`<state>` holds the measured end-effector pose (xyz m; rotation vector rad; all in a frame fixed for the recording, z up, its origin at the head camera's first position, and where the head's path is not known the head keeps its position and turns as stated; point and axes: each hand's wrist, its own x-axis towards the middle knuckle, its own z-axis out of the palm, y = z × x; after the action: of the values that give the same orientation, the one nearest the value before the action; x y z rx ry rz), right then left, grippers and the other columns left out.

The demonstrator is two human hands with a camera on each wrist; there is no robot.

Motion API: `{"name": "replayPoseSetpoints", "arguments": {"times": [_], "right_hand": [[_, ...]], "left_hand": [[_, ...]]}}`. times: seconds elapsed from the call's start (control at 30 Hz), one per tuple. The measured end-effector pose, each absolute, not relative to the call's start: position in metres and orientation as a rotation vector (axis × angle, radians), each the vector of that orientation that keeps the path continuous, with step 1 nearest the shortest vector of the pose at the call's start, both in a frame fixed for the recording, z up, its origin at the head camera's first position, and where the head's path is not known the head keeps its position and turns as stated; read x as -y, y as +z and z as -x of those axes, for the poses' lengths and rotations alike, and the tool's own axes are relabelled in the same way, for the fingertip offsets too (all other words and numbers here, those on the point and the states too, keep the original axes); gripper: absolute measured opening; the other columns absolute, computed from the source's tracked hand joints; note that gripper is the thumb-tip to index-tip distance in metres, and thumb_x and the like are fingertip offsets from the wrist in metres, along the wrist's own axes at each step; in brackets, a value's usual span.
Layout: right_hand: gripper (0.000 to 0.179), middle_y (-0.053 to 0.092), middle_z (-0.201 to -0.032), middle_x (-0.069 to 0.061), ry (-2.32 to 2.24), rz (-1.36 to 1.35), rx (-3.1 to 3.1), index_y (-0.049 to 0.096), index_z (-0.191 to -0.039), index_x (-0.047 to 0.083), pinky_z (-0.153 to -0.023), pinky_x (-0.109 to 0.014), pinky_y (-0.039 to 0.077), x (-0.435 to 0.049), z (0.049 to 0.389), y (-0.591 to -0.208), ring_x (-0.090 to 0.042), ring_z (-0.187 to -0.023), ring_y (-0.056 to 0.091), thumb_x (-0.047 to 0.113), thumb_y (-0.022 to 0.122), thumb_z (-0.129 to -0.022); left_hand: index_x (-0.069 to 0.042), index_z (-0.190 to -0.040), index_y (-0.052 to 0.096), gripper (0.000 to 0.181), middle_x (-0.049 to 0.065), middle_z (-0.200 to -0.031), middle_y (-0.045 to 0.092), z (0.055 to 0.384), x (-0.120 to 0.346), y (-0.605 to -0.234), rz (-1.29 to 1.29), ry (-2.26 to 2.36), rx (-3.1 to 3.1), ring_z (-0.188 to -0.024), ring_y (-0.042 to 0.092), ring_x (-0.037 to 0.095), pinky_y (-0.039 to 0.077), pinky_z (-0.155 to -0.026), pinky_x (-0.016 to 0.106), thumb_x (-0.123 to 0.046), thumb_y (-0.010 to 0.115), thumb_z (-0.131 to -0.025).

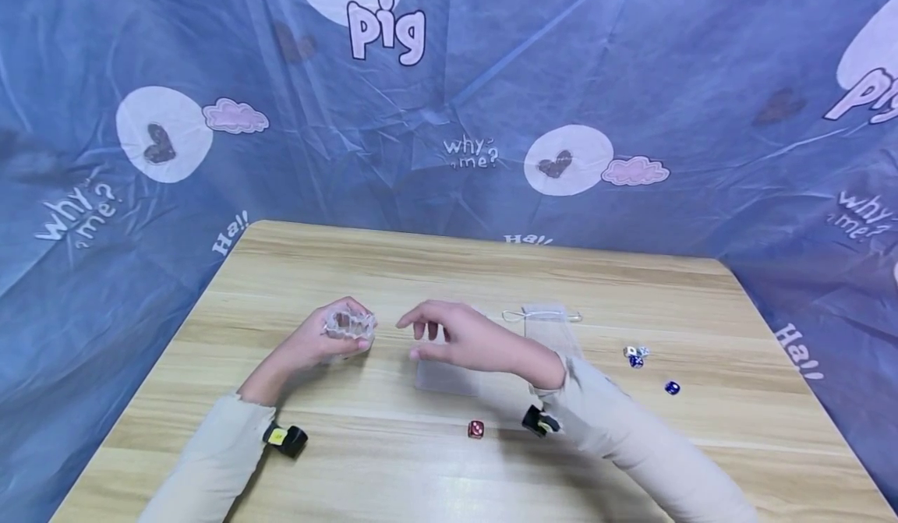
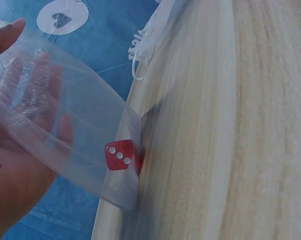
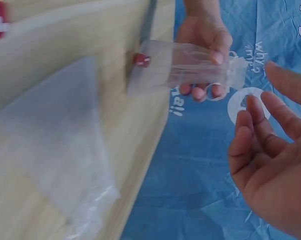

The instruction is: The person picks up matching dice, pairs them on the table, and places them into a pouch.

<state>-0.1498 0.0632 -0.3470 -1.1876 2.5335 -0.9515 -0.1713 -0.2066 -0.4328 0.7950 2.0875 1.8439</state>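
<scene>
A sheer white drawstring pouch (image 1: pixel 351 326) stands upright on the table in my left hand (image 1: pixel 330 334), whose thumb and fingers wrap round its upper part. Through the mesh, a red die (image 2: pixel 119 155) with white pips shows at the bottom of the pouch. To the right, apart from the pouch, my right hand (image 1: pixel 466 337) hovers with loosely bent fingers and nothing in them. Beneath it lies a flat sheer pouch (image 1: pixel 445 379), partly covered from the head camera. Nearer the front edge, a second red die (image 1: pixel 475 429) rests on the wood.
Another sheer pouch (image 1: pixel 554 328) with its drawstring loops spread lies behind my right forearm. Farther right, silver dice (image 1: pixel 631 351) sit beside a blue die (image 1: pixel 636 362), and another blue die (image 1: pixel 672 388) lies apart. A blue printed cloth (image 1: pixel 435 196) hangs behind the wooden table (image 1: pixel 337 258).
</scene>
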Motion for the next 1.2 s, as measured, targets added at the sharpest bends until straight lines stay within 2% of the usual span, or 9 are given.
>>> {"name": "replayPoseSetpoints", "arguments": {"times": [0.23, 0.47, 0.53, 0.77, 0.9, 1.1, 1.2], "right_hand": [[0.048, 0.062, -0.107, -0.007, -0.938, 1.106, -2.417, 0.054, -0.131, 0.01, -0.074, -0.03, 0.051, -0.099, 0.133, -0.362, -0.02, -0.094, 0.057, 0.021, 0.071, -0.087], [0.054, 0.061, -0.11, -0.008, -0.953, 1.079, -2.366, 0.05, -0.133, 0.012, -0.072, -0.027, 0.05, -0.121, 0.12, -0.386, -0.018, -0.093, 0.056, 0.025, 0.073, -0.085], [0.054, 0.061, -0.111, -0.008, -0.956, 1.073, -2.356, 0.051, -0.132, 0.012, -0.073, -0.026, 0.05, -0.125, 0.116, -0.392, -0.018, -0.094, 0.056, 0.026, 0.073, -0.085], [0.052, 0.061, -0.11, -0.004, -0.931, 0.998, -2.312, 0.054, -0.129, 0.013, -0.077, -0.023, 0.049, -0.138, 0.104, -0.406, -0.009, -0.09, 0.053, 0.028, 0.074, -0.084], [0.045, 0.06, -0.107, 0.003, -0.856, 1.031, -2.302, 0.058, -0.124, 0.015, -0.084, -0.02, 0.048, -0.143, 0.098, -0.414, -0.002, -0.092, 0.053, 0.027, 0.073, -0.083], [0.034, 0.056, -0.097, 0.012, -0.729, 1.09, -2.325, 0.063, -0.116, 0.019, -0.07, -0.012, 0.045, -0.142, 0.092, -0.425, 0.005, -0.079, 0.048, 0.028, 0.072, -0.085], [0.03, 0.055, -0.095, 0.014, -0.688, 1.102, -2.357, 0.064, -0.113, 0.019, -0.068, -0.011, 0.043, -0.141, 0.09, -0.427, 0.007, -0.077, 0.047, 0.025, 0.072, -0.085]], "left_hand": [[0.008, -0.11, 0.051, 0.036, -0.011, -0.093, 0.066, 0.171, 0.208, -0.431, -0.774, 1.82, -2.128, -0.083, 0.064, 0.007, 0.057, -0.072, 0.026, 0.003, 0.069, -0.08], [-0.009, -0.11, 0.055, 0.037, -0.009, -0.092, 0.067, 0.17, 0.21, -0.432, -0.753, 1.846, -2.081, -0.081, 0.065, 0.006, 0.058, -0.068, 0.029, 0.008, 0.067, -0.079], [-0.011, -0.109, 0.055, 0.037, -0.008, -0.092, 0.067, 0.17, 0.21, -0.432, -0.742, 1.85, -2.072, -0.081, 0.066, 0.006, 0.059, -0.067, 0.031, 0.008, 0.066, -0.079], [0.003, -0.112, 0.051, 0.038, -0.008, -0.093, 0.066, 0.171, 0.211, -0.429, -0.722, 1.846, -2.097, -0.081, 0.065, 0.008, 0.058, -0.069, 0.029, 0.005, 0.069, -0.079], [0.002, -0.112, 0.051, 0.036, -0.008, -0.093, 0.066, 0.17, 0.21, -0.428, -0.727, 1.842, -2.086, -0.079, 0.064, 0.005, 0.059, -0.066, 0.032, 0.007, 0.066, -0.08], [0.008, -0.114, 0.048, 0.039, -0.009, -0.092, 0.066, 0.167, 0.21, -0.429, -0.745, 1.827, -2.104, -0.077, 0.064, 0.007, 0.058, -0.064, 0.032, 0.004, 0.067, -0.08], [0.01, -0.115, 0.046, 0.041, -0.009, -0.092, 0.066, 0.167, 0.209, -0.429, -0.753, 1.832, -2.092, -0.079, 0.064, 0.007, 0.059, -0.065, 0.032, 0.005, 0.067, -0.08]]}}
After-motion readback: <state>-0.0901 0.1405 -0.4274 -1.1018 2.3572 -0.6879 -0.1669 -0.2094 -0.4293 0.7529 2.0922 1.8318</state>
